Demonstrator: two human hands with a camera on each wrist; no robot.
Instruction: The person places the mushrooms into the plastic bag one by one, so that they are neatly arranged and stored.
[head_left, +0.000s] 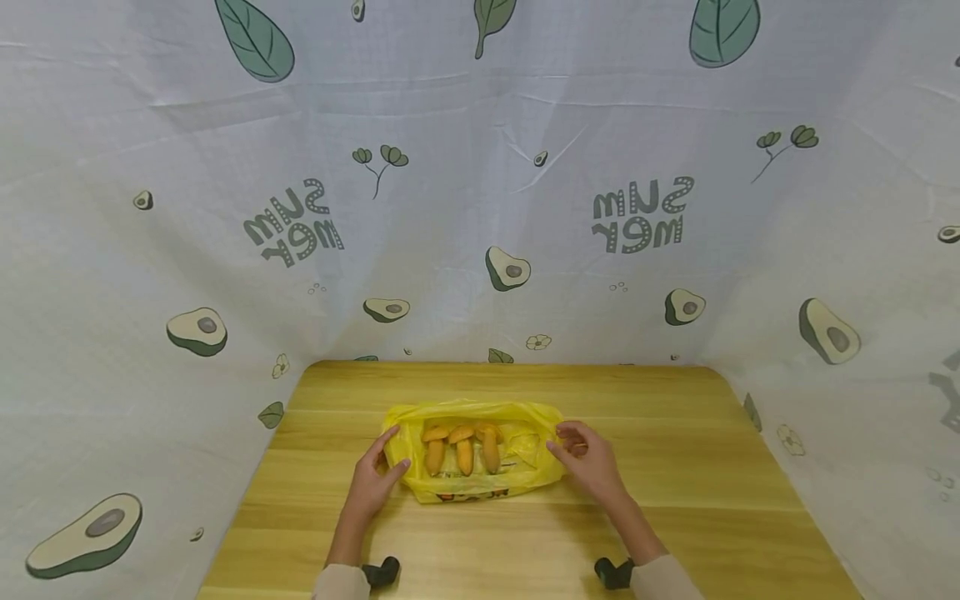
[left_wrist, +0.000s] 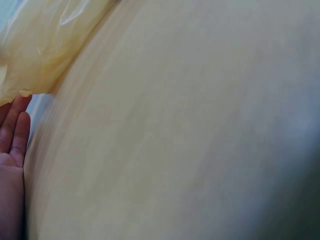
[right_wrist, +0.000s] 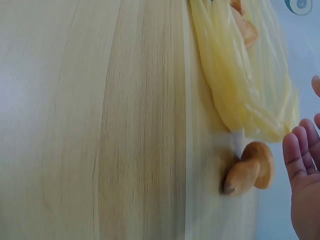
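Note:
A yellow plastic bag (head_left: pixel 480 408) lies with its wide mouth facing up. Three orange-brown mushrooms (head_left: pixel 465 454) sit side by side inside, stems toward me. My left hand (head_left: pixel 372 482) holds the bag's left end, thumb over the near corner and fingers around the side. In the left wrist view, the bag (left_wrist: pixel 55 45) meets the fingertips (left_wrist: pixel 25 102). At the other end, my right hand (head_left: pixel 592 462) touches the bag's right edge with thumb and forefinger apart. The right wrist view shows another mushroom (right_wrist: pixel 250 170) on the table, beside the bag's corner and near my fingertips (right_wrist: pixel 291 145).
The bag stands on a wooden table (head_left: pixel 480 542) with rounded far corners. White cloth (head_left: pixel 450 233) printed with avocados and leaves hangs around its back and sides. A black wrist mount (head_left: pixel 382 572) is strapped at the left wrist, another (head_left: pixel 613 573) at the right.

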